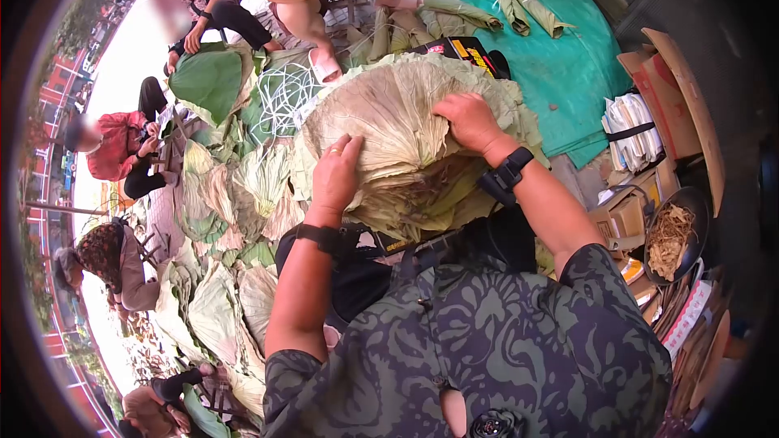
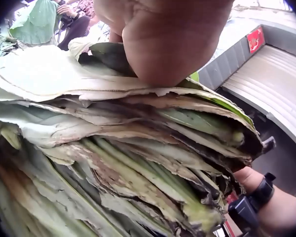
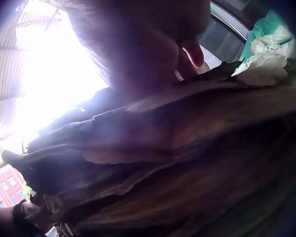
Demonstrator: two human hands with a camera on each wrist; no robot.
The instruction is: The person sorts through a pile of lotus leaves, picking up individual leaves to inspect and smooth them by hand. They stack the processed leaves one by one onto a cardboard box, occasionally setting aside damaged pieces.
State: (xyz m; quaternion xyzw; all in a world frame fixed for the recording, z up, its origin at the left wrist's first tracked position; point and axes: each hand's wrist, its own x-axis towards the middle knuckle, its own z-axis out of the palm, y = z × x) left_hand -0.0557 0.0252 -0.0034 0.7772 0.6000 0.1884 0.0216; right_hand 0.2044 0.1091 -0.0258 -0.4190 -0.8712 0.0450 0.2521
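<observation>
A thick stack of dried lotus leaves lies over the wearer's lap, the top one pale brown with veins fanning out. My left hand rests on the near left part of the top leaf, fingers extended over it. On the right, my right hand pinches a raised fold of that leaf with bent fingers. From the side, the left wrist view shows the layered leaf edges below the left palm. In the right wrist view, the right hand is above the dark stack, its fingertips partly hidden.
More leaves are spread on the left, beside white string. Several people sit around there. Rolled leaf bundles lie on a green tarp. A cardboard box and a dark pan of scraps stand at right.
</observation>
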